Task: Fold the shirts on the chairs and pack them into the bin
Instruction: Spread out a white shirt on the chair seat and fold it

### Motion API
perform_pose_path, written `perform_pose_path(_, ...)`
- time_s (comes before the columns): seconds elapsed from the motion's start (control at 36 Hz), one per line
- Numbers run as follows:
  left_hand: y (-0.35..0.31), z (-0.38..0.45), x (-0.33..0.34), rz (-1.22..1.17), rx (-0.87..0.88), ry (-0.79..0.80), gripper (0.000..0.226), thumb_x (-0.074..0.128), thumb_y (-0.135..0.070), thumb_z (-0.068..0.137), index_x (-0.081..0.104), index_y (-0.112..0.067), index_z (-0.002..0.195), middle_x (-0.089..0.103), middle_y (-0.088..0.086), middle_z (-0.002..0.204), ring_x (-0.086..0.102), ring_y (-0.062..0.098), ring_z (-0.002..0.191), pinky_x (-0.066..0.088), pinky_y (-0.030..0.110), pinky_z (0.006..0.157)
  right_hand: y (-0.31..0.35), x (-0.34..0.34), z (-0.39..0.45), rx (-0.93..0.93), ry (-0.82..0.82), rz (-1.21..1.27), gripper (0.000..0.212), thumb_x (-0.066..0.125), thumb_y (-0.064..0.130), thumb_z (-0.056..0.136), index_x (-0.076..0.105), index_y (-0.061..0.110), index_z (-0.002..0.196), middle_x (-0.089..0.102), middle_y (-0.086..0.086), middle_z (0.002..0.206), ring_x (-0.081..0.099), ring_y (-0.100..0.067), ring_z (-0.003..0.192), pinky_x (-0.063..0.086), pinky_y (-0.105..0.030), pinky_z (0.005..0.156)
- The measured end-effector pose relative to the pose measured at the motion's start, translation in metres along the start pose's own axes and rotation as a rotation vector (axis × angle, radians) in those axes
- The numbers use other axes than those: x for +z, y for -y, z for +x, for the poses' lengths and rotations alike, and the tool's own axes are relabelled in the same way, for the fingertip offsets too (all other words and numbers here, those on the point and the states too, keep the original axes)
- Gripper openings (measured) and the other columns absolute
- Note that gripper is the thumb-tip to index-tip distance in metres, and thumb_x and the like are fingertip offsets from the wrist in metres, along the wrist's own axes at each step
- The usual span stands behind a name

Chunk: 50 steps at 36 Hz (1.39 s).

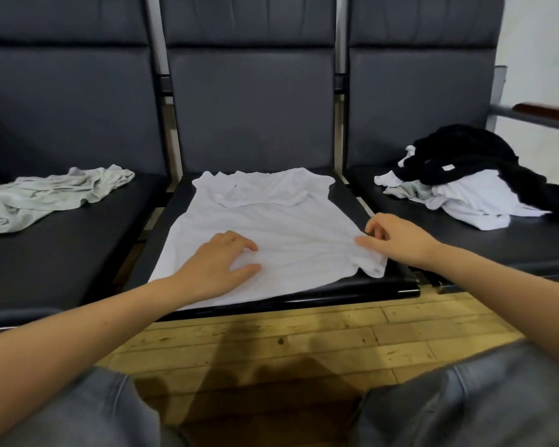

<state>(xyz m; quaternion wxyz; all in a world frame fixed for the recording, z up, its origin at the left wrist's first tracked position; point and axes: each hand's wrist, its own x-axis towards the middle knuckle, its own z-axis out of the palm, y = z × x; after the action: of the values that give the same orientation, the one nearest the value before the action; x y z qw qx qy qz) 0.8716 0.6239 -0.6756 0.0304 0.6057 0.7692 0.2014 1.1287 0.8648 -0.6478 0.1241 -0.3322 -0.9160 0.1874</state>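
At 9 o'clock, on the left dark padded seat (62,253) of the row of 3 chairs, a crumpled pale grey-green cotton shirt (46,196) lies unfolded, well apart from either hand. It looks untouched, so it counts as work left.

At the centre, toward 12 o'clock from the person, a white short-sleeved cotton shirt (265,221) is spread flat on the middle dark seat (352,287), collar toward the backrest, hem toward the front edge. The left hand (217,262) rests on the lower part of it, fingers spread and pressing the cloth flat. The right hand (397,237) pinches the shirt's lower right corner at the seat's right edge, and creases fan out from that pinch. No fold shows in this shirt yet; I judge it is being smoothed or readied for its 1st fold.

At 2 o'clock, on the right dark seat (465,240), a heap holds a rumpled black garment (471,156) lying on top of loose white clothes (465,198), none folded.

No bin is in view, and no folded shirt is seen anywhere. So the task appears to be at an early stage: 1 shirt laid out, the rest waiting, all packing still to do.
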Motion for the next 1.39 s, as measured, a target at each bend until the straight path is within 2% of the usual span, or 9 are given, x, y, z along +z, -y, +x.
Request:
perform_pose_path(0.19, -0.002, -0.015, 0.014, 0.179, 0.249, 0.084, 0.062, 0.048, -0.071, 0.078, 0.050, -0.035, 0.129, 0.045, -0.014, 0.125, 0.040, 0.005, 0.115, 0.040, 0.024, 0.096, 0.019, 0.024, -0.010, -0.484, 0.133, -0.222, 0.048, 0.073, 0.057, 0.075, 0.055, 0.027, 0.109, 0.052, 0.012, 0.103, 0.047, -0.006, 0.095, 0.041, -0.022, 0.083)
perform_pose_path(0.33, -0.002, -0.010, 0.013, 0.052, 0.209, 0.017, 0.047, 0.037, -0.060, 0.084, 0.065, -0.028, 0.105, 0.055, -0.017, 0.101, 0.046, 0.001, 0.093, 0.041, 0.019, 0.080, 0.015, 0.024, -0.008, -0.485, 0.209, -0.203, 0.025, 0.067, 0.045, 0.085, 0.059, 0.028, 0.100, 0.055, 0.012, 0.102, 0.050, -0.008, 0.096, 0.042, -0.024, 0.087)
perform_pose_path(0.44, -0.002, 0.003, 0.006, -0.189, -0.011, -0.027, 0.024, 0.053, -0.029, 0.096, 0.053, -0.023, 0.073, 0.055, -0.006, 0.072, 0.048, 0.006, 0.067, 0.037, 0.023, 0.064, 0.016, 0.015, -0.001, -0.337, 0.140, -0.134, 0.006, 0.059, 0.025, 0.094, 0.058, 0.025, 0.088, 0.060, 0.011, 0.086, 0.053, -0.003, 0.075, 0.041, -0.023, 0.072)
perform_pose_path(0.56, -0.004, 0.015, -0.006, -0.348, -0.212, -0.007, 0.027, 0.043, -0.017, 0.101, 0.050, -0.004, 0.078, 0.053, 0.007, 0.070, 0.048, 0.014, 0.064, 0.039, 0.018, 0.061, 0.018, 0.016, 0.008, -0.147, 0.078, -0.013, 0.006, 0.049, 0.021, 0.099, 0.051, 0.018, 0.094, 0.057, 0.006, 0.073, 0.050, -0.011, 0.063, 0.039, -0.027, 0.062)
perform_pose_path(0.83, -0.001, 0.038, -0.002, -0.279, -0.248, -0.061, 0.035, 0.045, -0.035, 0.100, 0.044, -0.020, 0.069, 0.050, -0.007, 0.069, 0.047, 0.010, 0.068, 0.035, 0.022, 0.062, 0.070, 0.053, 0.005, -0.293, 0.058, -0.357, 0.088, 0.044, 0.087, 0.066, 0.048, 0.026, 0.130, 0.051, 0.005, 0.120, 0.048, -0.016, 0.113, 0.040, -0.033, 0.094)
perform_pose_path(0.97, 0.002, 0.046, -0.002, -0.281, -0.180, -0.095, 0.028, 0.052, -0.035, 0.097, 0.051, -0.025, 0.071, 0.056, -0.010, 0.075, 0.052, 0.004, 0.073, 0.036, 0.015, 0.065, 0.080, 0.069, 0.019, -0.304, -0.051, -0.419, 0.042, 0.051, 0.048, 0.093, 0.055, 0.018, 0.123, 0.054, -0.002, 0.117, 0.049, -0.022, 0.111, 0.038, -0.033, 0.088)
perform_pose_path(1.17, 0.011, 0.050, -0.020, -0.131, 0.021, -0.101, 0.005, 0.056, -0.024, 0.096, 0.060, -0.024, 0.099, 0.062, -0.012, 0.096, 0.056, 0.009, 0.091, 0.036, 0.004, 0.075, 0.070, 0.051, 0.035, -0.135, 0.073, -0.226, 0.029, 0.054, 0.019, 0.089, 0.051, 0.016, 0.118, 0.057, -0.005, 0.111, 0.056, -0.028, 0.100, 0.040, -0.032, 0.073)
perform_pose_path(1.25, 0.022, 0.052, -0.030, 0.019, 0.053, -0.085, 0.021, 0.051, -0.015, 0.097, 0.062, -0.019, 0.114, 0.060, -0.005, 0.109, 0.055, 0.014, 0.100, 0.033, 0.015, 0.079, 0.062, 0.036, 0.036, -0.102, 0.095, -0.262, 0.007, 0.050, 0.015, 0.090, 0.047, 0.020, 0.087, 0.051, -0.001, 0.093, 0.050, -0.026, 0.089, 0.036, -0.031, 0.071)
perform_pose_path(1.39, 0.048, 0.053, -0.042, 0.149, 0.002, -0.085, 0.029, 0.053, -0.010, 0.094, 0.064, -0.019, 0.119, 0.050, -0.005, 0.097, 0.050, 0.015, 0.090, 0.037, 0.025, 0.080, 0.048, 0.014, 0.036, -0.028, 0.033, -0.137, 0.024, 0.045, 0.004, 0.086, 0.041, 0.018, 0.067, 0.047, 0.002, 0.069, 0.047, -0.025, 0.074, 0.032, -0.032, 0.057)
